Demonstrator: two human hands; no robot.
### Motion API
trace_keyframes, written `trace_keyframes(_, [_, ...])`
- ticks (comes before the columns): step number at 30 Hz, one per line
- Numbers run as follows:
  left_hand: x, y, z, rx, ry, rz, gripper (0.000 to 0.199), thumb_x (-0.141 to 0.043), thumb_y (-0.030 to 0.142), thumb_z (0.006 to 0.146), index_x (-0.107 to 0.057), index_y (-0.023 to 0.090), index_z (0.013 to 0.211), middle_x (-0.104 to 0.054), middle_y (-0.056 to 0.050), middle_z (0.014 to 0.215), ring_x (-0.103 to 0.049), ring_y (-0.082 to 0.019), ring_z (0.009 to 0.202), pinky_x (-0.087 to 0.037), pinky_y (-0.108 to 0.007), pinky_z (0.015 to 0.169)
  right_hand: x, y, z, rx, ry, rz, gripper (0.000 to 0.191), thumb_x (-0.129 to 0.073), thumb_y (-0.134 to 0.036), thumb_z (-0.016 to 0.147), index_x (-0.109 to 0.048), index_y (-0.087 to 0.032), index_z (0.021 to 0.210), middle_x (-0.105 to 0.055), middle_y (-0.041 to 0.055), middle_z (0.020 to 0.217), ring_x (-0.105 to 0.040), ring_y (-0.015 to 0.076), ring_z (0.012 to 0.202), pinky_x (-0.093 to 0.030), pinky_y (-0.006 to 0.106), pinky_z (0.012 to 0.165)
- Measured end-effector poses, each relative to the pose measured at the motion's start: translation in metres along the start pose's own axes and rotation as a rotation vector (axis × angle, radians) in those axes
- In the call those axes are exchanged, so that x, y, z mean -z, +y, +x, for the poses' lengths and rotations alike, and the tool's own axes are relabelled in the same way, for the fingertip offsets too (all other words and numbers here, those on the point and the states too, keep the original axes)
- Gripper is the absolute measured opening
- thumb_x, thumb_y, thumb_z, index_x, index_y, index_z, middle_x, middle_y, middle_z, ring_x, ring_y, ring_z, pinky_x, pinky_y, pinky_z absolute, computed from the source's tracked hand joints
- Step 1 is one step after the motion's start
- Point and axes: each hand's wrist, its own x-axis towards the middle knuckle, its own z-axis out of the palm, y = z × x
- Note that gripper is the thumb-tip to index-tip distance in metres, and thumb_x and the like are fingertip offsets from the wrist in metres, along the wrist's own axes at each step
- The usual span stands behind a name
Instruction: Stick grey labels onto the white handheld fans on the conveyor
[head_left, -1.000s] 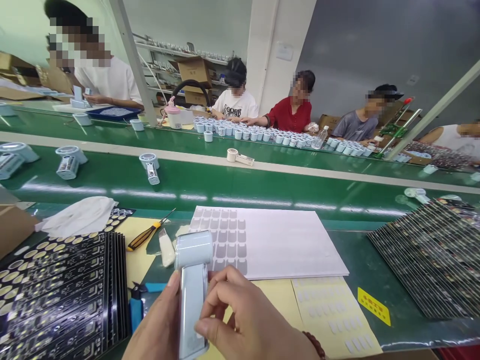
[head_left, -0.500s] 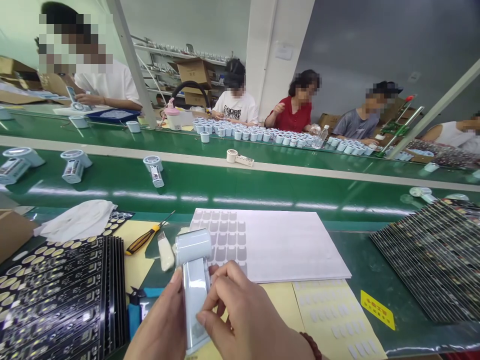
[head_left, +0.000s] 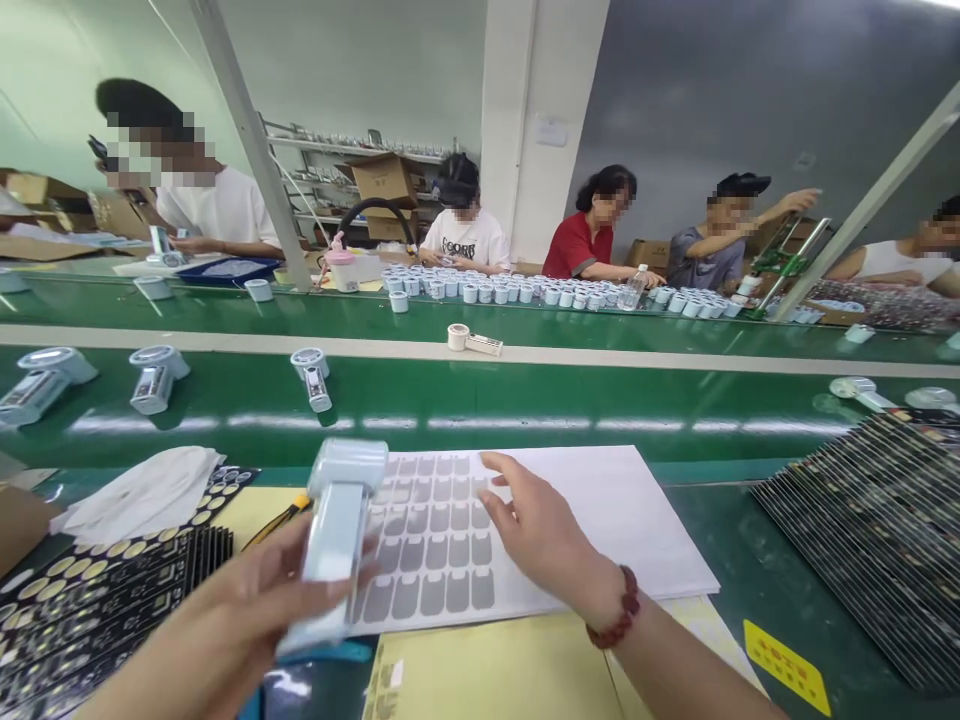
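While left hand [head_left: 225, 630] grips pale-blue fan unit [head_left: 334, 535] at lower left | right hand [head_left: 540, 535] released, fingers spread over sticker sheet [head_left: 600, 520] at centre of bench [head_left: 720, 530]

This is a factory assembly line. Just beyond the fingertips [head_left: 491, 462] of the right hand [head_left: 544, 535] a long green conveyor belt [head_left: 480, 395] runs across, carrying identical small handheld fans [head_left: 313, 376]. Farther off, past the belt, several workers [head_left: 589, 245] sit in a row behind rows of pale blue parts [head_left: 525, 292]. Well behind them stand shelves [head_left: 352, 160] with cardboard boxes [head_left: 384, 180]. Stacked black circuit panels [head_left: 877, 510] lie to the right of the fingers.
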Motion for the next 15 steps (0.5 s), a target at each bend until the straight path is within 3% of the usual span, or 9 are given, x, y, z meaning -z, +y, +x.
trace_keyframes(3, [0.001,0.042,0.053,-0.031,0.068,0.088,0.05,-0.086,0.024,0.067,-0.071,0.013,0.114,-0.079,-0.009,0.102,-0.074,-0.028,0.095,-0.062,-0.03,0.077,-0.007,0.023,0.029,-0.006,-0.018,-0.185,0.054,-0.049,-0.015,0.099,-0.039,-0.011,0.152,-0.066,0.0182,0.133,-0.061,0.032,0.121,-0.053,0.045,0.091])
trace_keyframes(6, [-0.006,0.061,0.119,-0.089,0.119,0.165,0.016,-0.07,0.015,0.086,-0.069,0.009,0.101,-0.071,-0.001,0.075,-0.066,-0.012,0.062,-0.053,-0.022,0.056,-0.024,0.032,0.044,0.021,-0.032,-0.337,0.059,-0.054,-0.009,0.095,-0.041,-0.01,0.152,-0.075,0.0166,0.108,-0.068,0.0299,0.105,-0.055,0.037,0.078])
trace_keyframes(7, [-0.008,0.063,0.141,-0.1,0.137,0.191,0.009,-0.068,0.017,0.089,-0.068,0.012,0.097,-0.069,0.0,0.078,-0.063,-0.011,0.06,-0.053,-0.023,0.054,-0.031,0.033,0.045,0.036,-0.026,-0.38,0.059,-0.056,-0.007,0.094,-0.043,-0.009,0.151,-0.076,0.016,0.102,-0.07,0.0291,0.099,-0.054,0.035,0.074])
trace_keyframes(11, [-0.02,0.055,0.212,-0.162,0.208,0.29,0.022,-0.066,0.033,0.093,-0.066,0.015,0.105,-0.069,-0.004,0.097,-0.066,-0.016,0.075,-0.058,-0.032,0.065,-0.059,0.042,0.044,0.125,0.045,-0.51,0.065,-0.059,0.007,0.083,-0.053,-0.012,0.145,-0.076,0.011,0.087,-0.073,0.0252,0.083,-0.052,0.028,0.061])
trace_keyframes(15, [-0.016,0.054,0.249,-0.27,0.345,0.422,0.033,-0.067,0.035,0.091,-0.064,0.016,0.119,-0.067,-0.01,0.119,-0.067,-0.024,0.1,-0.058,-0.045,0.083,-0.081,0.06,0.046,0.198,0.156,-0.565,0.067,-0.064,0.011,0.071,-0.062,-0.014,0.133,-0.075,0.006,0.086,-0.073,0.0251,0.082,-0.055,0.029,0.059])
